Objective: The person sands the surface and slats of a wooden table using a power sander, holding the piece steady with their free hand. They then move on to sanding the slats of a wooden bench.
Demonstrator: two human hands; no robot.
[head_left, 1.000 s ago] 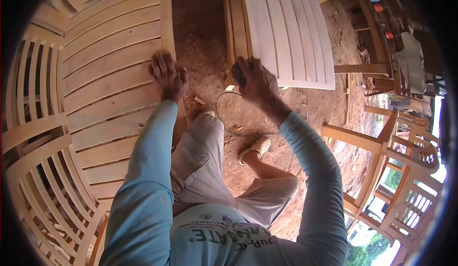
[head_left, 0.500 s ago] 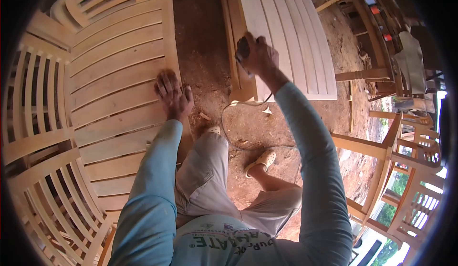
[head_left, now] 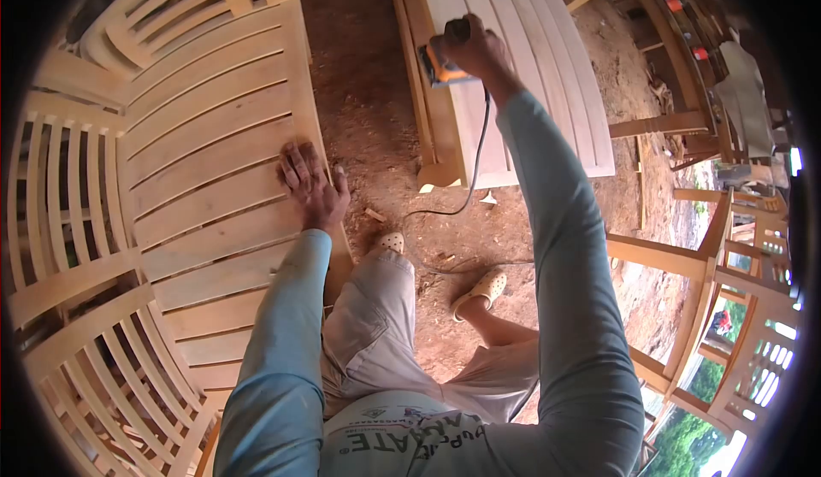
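My right hand [head_left: 479, 48] grips an orange and black electric sander [head_left: 441, 61] and holds it against the slatted wooden panel [head_left: 530, 75] lying ahead on the ground. The sander's black cord [head_left: 472, 169] hangs down to the dirt floor and loops toward my feet. My left hand [head_left: 310, 179] rests flat, fingers spread, on the right edge of a slatted wooden bench seat [head_left: 205, 169] to my left. Both arms wear light blue sleeves.
Curved slatted chair backs [head_left: 77, 220] stand at the left. More wooden chair frames [head_left: 727, 306] crowd the right side. The floor is red dirt [head_left: 368, 84] with wood chips. A cluttered bench [head_left: 710, 58] sits at the far right. My sandalled feet [head_left: 483, 287] are below.
My right hand has lifted the sander up and away from me along the panel, arm now stretched out. My left hand has stayed on the bench seat edge.
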